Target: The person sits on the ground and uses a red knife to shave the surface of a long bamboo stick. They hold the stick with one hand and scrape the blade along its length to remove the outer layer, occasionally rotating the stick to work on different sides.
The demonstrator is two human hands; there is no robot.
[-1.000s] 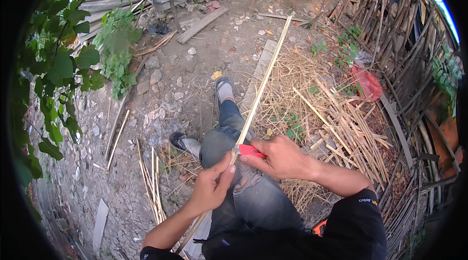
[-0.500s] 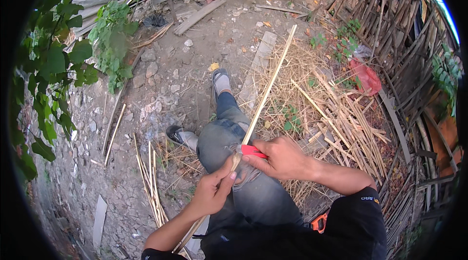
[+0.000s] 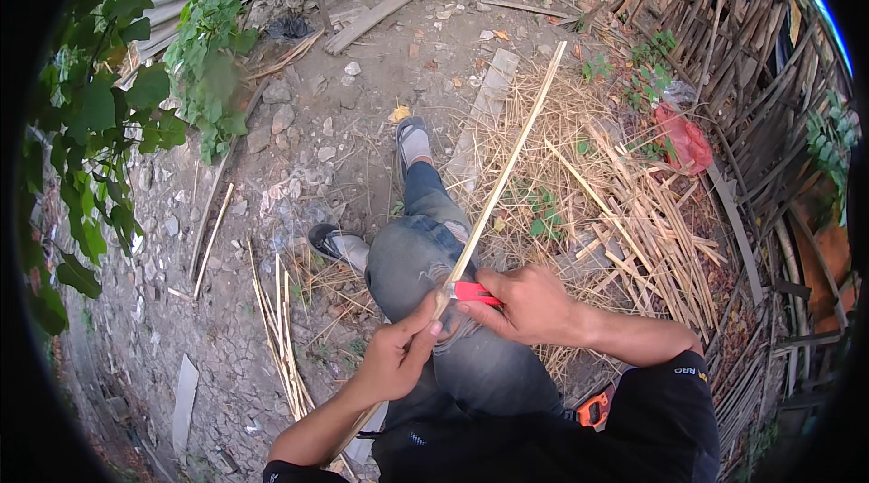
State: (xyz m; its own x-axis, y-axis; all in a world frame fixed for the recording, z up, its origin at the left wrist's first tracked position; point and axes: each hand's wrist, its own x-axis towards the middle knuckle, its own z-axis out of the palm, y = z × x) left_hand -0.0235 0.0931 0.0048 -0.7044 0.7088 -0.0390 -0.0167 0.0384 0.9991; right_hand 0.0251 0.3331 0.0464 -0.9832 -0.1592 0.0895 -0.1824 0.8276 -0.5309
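A long pale bamboo strip [image 3: 507, 171] slants across my knee, its far end up and to the right. My left hand [image 3: 398, 356] grips it near the lower part, thumb on top, and its tail runs back under my left forearm. In my closed right hand [image 3: 536, 306] is a red-handled knife [image 3: 476, 294], its blade mostly hidden against the strip just beyond my left fingers. The two hands are close together over my jeans [image 3: 407, 266].
Many split strips [image 3: 647, 220] lie piled on shavings [image 3: 543, 112] at the right. Several thin strips [image 3: 282, 347] lie at left. An orange tool [image 3: 593, 411] sits by my right hip. A stick fence [image 3: 724, 57] borders the right, leafy vines [image 3: 100, 121] the left.
The knife has shifted slightly toward me and to the right along the strip. The strip's far end has swung a little right. Both grips stay the same.
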